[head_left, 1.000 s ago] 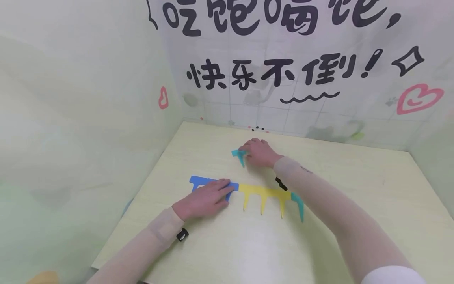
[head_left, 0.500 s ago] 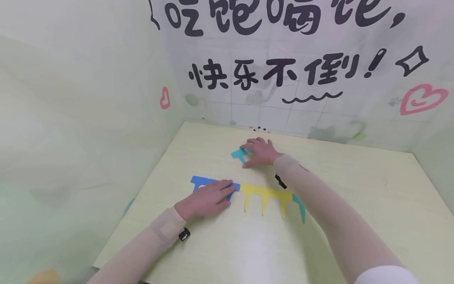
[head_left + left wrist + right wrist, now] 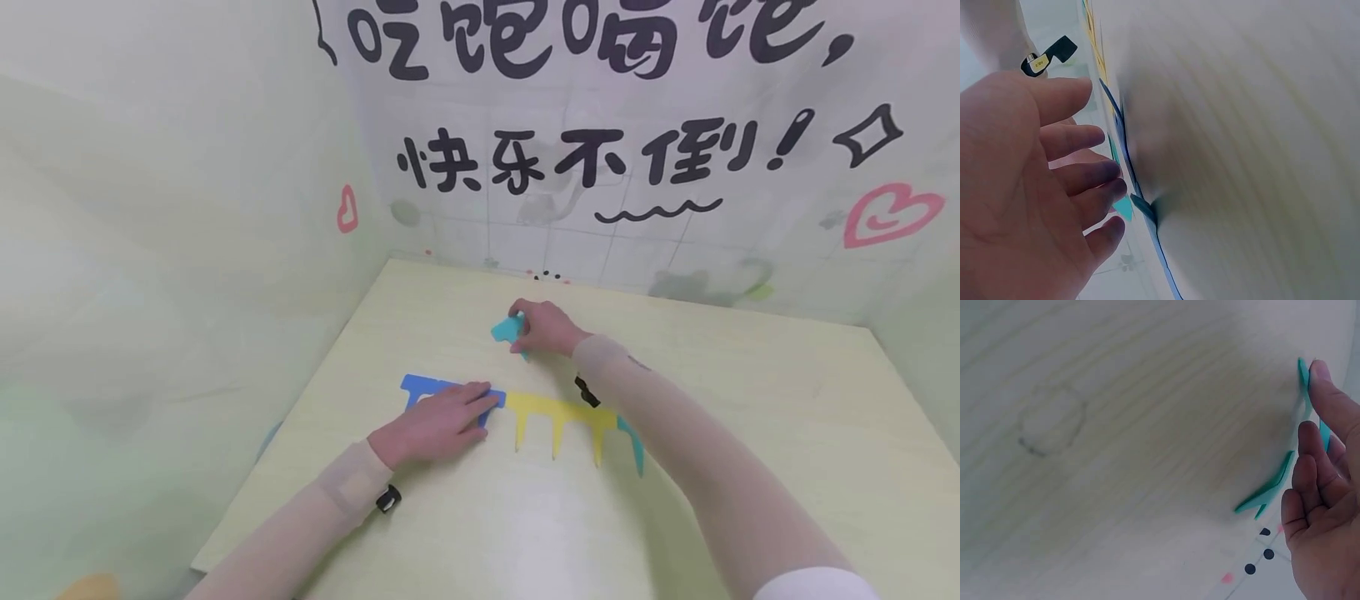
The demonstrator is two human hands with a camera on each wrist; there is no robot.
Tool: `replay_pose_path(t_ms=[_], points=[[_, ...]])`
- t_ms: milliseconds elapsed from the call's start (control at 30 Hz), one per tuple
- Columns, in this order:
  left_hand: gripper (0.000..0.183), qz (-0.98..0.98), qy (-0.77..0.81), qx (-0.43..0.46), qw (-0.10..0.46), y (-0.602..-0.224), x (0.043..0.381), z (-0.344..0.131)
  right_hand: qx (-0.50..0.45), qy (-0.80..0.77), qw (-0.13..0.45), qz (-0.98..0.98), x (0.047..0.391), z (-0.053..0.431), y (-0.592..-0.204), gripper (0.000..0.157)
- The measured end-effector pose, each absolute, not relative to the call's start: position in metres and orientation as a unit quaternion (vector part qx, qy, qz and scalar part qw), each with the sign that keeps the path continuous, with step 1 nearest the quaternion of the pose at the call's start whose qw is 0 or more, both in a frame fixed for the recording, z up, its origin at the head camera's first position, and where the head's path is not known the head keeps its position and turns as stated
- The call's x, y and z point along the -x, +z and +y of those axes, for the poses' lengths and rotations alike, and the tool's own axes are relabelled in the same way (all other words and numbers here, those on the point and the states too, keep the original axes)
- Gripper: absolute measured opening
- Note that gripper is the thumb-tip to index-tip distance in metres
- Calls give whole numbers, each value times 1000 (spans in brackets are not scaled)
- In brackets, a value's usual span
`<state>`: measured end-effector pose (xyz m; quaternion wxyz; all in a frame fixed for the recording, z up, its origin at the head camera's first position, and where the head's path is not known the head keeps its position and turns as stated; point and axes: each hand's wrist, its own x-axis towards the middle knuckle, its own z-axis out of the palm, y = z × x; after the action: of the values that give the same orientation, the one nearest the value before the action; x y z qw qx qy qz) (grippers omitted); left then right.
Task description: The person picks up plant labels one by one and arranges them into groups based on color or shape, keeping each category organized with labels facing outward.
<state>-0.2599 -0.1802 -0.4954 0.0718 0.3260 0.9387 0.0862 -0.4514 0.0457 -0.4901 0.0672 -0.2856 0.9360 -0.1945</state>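
A flat strip with pointed teeth lies across the table in the head view, made of a blue toothed piece, a yellow toothed piece and a teal toothed piece at its right end. My left hand rests on the blue piece with fingers extended and covers part of it. Farther back, my right hand pinches another teal toothed piece between thumb and fingers. In the right wrist view, that teal piece appears tilted, partly off the tabletop; the hand hides part of it.
The pale wooden table meets a sheet-covered wall with black lettering at the back. Another sheet stands along the left edge. The right forearm passes over the strip's right end.
The right hand's fingers have closed from spread to a pinch on the far teal piece, which has turned and tilted. The left hand stays on the blue piece.
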Motion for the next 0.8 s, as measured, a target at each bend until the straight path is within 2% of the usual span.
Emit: replay_pose_path(t_ms=[333, 800], points=[[59, 938, 79, -334, 59, -494, 261, -182, 265, -233, 57, 934, 451, 51, -485, 39], [59, 938, 74, -335, 56, -495, 258, -183, 304, -185, 83, 931, 455, 54, -481, 45]])
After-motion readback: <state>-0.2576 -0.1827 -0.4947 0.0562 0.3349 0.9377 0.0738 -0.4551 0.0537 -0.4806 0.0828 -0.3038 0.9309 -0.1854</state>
